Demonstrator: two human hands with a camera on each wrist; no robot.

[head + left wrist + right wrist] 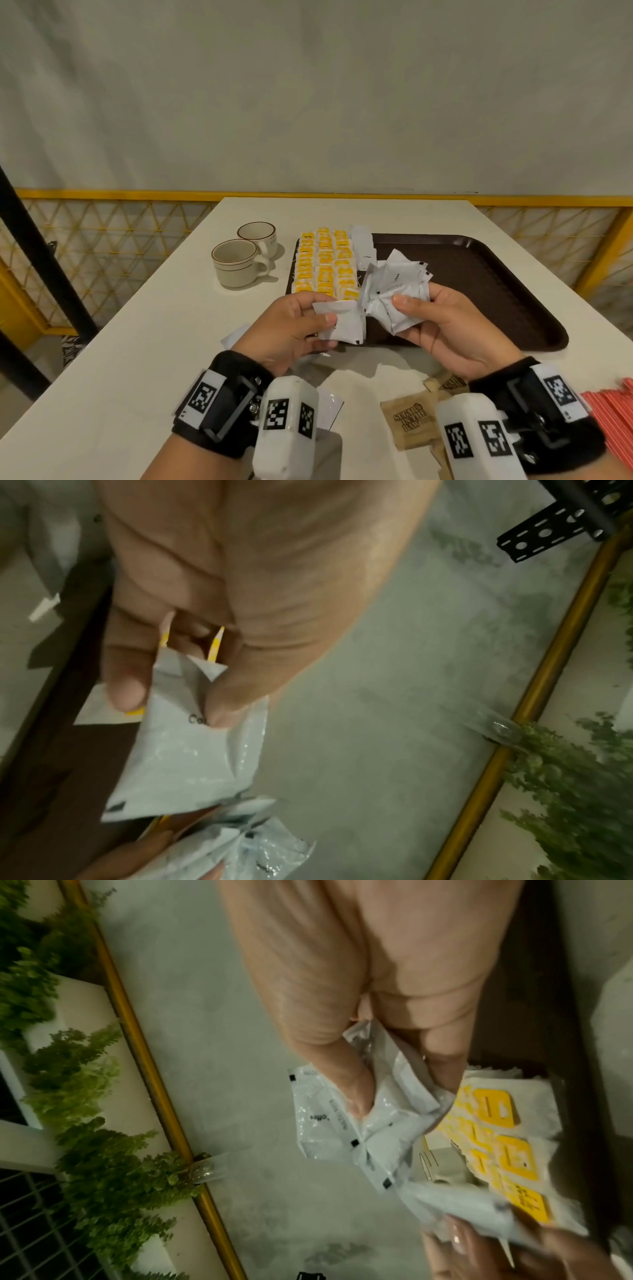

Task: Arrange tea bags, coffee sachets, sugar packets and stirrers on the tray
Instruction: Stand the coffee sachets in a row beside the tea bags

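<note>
Left hand pinching a single white coffee sachet between thumb and fingers, above the near edge of the brown tray. Right hand gripping a crumpled bunch of coffee sachets. Yellow tea bags in rows at the tray's left end. Brown sugar packets and red stirrers on the counter; two cups left of the tray.

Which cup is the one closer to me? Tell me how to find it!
Find the dark brown plastic tray on the white table; its left side holds rows of yellow tea bags. Left of them stand two cream ceramic cups with brown rim stripes. Yours is the nearer cup, in front of and partly hiding the farther cup.
</note>
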